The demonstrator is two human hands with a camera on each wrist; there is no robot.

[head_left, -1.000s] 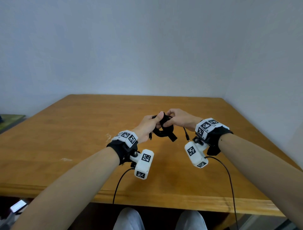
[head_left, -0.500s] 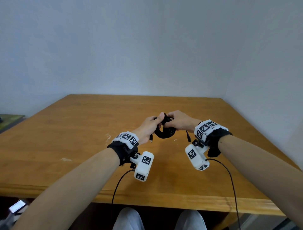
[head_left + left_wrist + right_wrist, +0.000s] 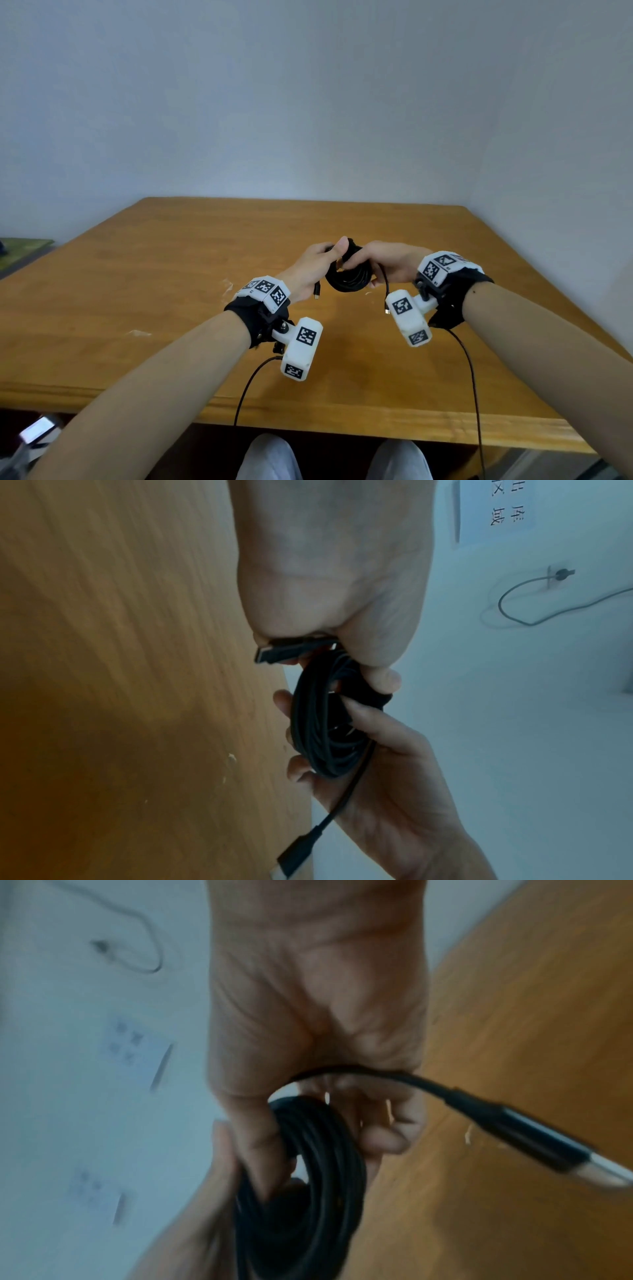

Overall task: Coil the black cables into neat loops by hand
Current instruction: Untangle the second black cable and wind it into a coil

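Note:
A black cable is wound into a small coil, held up above the wooden table between both hands. My left hand grips the coil's top left, thumb on top. My right hand grips its right side, fingers curled through the loops. One plug hangs below the left hand, and another dangles on a short tail under the right. In the left wrist view the coil sits between my thumb and the right hand's fingers. The right wrist view shows the coil and the silver-tipped plug.
The table meets grey walls at its far and right edges. Thin sensor leads run from both wrist cameras over the near table edge. A greenish surface lies off to the left. A scuff mark shows on the wood.
The hands have drawn closer together on the coil. A black end that stuck out under the coil a second ago no longer shows. The right wrist has dropped slightly.

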